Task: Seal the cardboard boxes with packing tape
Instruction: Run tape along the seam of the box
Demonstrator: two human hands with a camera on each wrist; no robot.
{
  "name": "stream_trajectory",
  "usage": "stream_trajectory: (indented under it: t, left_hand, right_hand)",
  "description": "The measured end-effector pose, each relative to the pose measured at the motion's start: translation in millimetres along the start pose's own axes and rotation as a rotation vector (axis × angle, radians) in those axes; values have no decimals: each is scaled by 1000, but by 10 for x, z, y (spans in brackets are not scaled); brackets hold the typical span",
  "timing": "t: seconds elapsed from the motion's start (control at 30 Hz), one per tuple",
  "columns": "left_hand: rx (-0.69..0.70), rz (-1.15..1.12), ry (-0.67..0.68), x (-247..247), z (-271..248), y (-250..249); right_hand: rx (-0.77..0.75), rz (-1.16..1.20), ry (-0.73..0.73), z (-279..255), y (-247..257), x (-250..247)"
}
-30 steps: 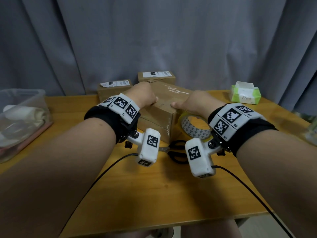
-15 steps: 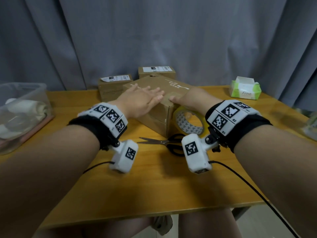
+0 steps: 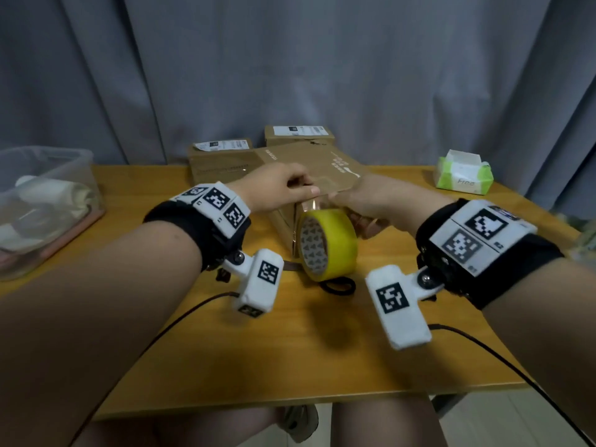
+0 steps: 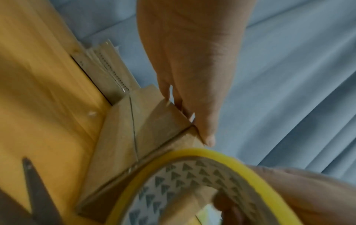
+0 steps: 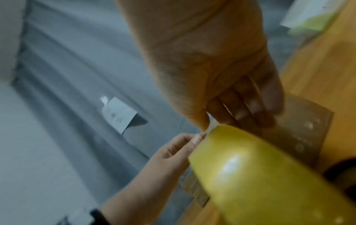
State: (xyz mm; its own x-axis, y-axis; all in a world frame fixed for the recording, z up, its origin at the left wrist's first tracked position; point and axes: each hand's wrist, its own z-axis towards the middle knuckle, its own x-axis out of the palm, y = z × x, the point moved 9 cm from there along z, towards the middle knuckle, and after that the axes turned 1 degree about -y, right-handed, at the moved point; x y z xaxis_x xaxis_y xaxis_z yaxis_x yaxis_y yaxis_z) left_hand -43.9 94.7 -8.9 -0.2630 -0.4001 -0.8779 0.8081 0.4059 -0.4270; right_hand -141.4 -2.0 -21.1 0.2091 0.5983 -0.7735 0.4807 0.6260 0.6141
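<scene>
The cardboard box (image 3: 309, 169) sits mid-surface (image 3: 290, 343), its near corner under both hands. The left hand (image 3: 274, 188) presses straight fingers on the top edge. The right hand (image 3: 380, 201) grips the yellow tape roll (image 3: 332, 243), raised just beside that corner.

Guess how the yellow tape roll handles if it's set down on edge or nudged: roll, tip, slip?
The tape roll is a wide ring now raised on edge at the box corner, so on the table it would likely roll. Laid flat, its broad side should sit steady. The glossy yellow face looks smooth, possibly slick; the right hand holds it.
</scene>
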Motion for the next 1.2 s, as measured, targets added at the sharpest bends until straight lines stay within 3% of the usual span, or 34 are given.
stream_trajectory:
  t: [0.07,0.17,0.33,0.43,0.57,0.67,0.77,0.87,1.0,1.1,1.2]
  left_hand:
    - [24,-44,54,-4,4,52]
    - [71,-79,93,6,36,98]
    - [66,-59,159,51,179,305]
    - [24,62,169,20,269,418]
    - [40,-6,1,-146,296,355]
    - [-230,-143,-63,-162,221,574]
    - [-503,-318,47,31,55,752]
    - [-612,-566,20,108,-94,737]
    - [-593,-512,-138,-41,-194,769]
    - [-450,-399,-257,-208,-175,691]
    - [-286,-117,-298,-338,-163,471]
  right_hand:
    - [-144,-277,-207,96,153,-202]
    - [-428,-319,-380,160,433,-346]
    - [-572,-323,-112,524,508,-42]
    - [-526,-324,38,677,455,169]
    - [-435,-528,30,840,444,288]
    - [-344,-604,-1,902,435,312]
    - [-231,-603,-52,918,448,342]
    - [-128,-607,-113,923,479,345]
    - [-226,-609,-116,975,540,359]
    - [-201,-582,-116,1006,525,354]
    - [-103,-605,-106,1022,517,375]
